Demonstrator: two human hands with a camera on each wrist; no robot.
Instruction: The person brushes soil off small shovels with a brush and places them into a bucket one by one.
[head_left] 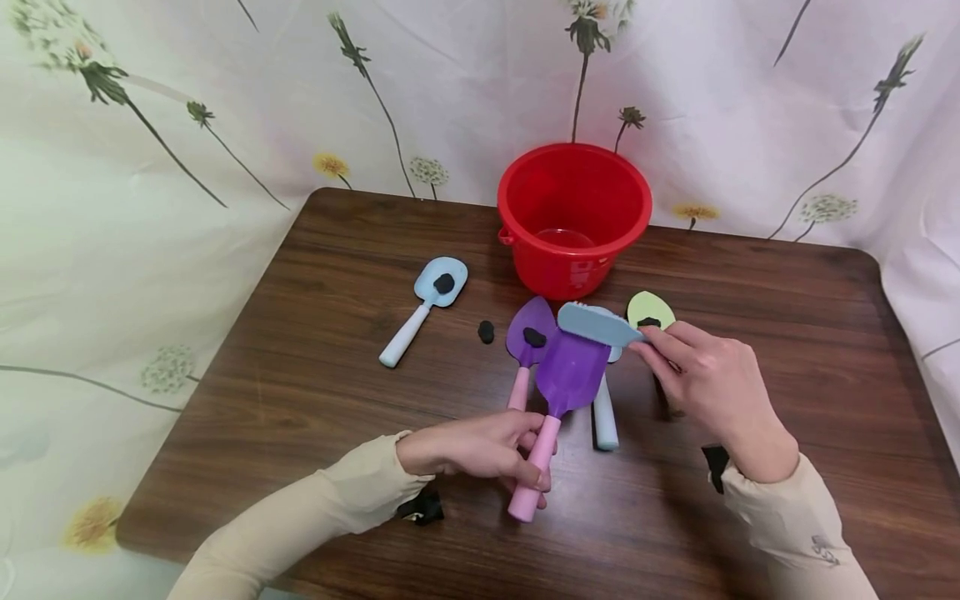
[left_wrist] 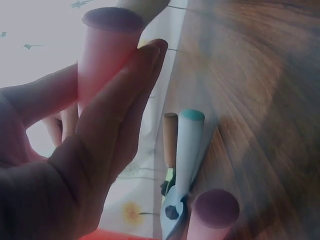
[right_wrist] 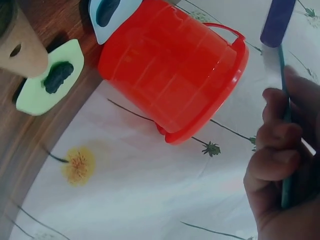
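Observation:
My left hand [head_left: 480,450] grips the pink handle of a purple toy shovel [head_left: 573,371], its blade held up above the table. In the left wrist view the handle end [left_wrist: 107,60] sits between thumb and fingers. My right hand [head_left: 705,379] pinches a flat light-blue tool with a bristly-looking edge [head_left: 596,325], laid across the top of the purple blade. Seen edge-on in the right wrist view, the tool [right_wrist: 286,190] runs through the curled fingers. Below the held shovel lies a second purple shovel [head_left: 531,321] bearing a black lump [head_left: 535,337]; its handle is partly hidden.
A red bucket [head_left: 577,271] stands at the back. A blue shovel [head_left: 405,333] with a black lump lies at left, and another black lump [head_left: 486,332] on the table [head_left: 315,392]. Close to my right hand are a white-handled blue shovel [head_left: 604,417] and a green one [head_left: 648,304].

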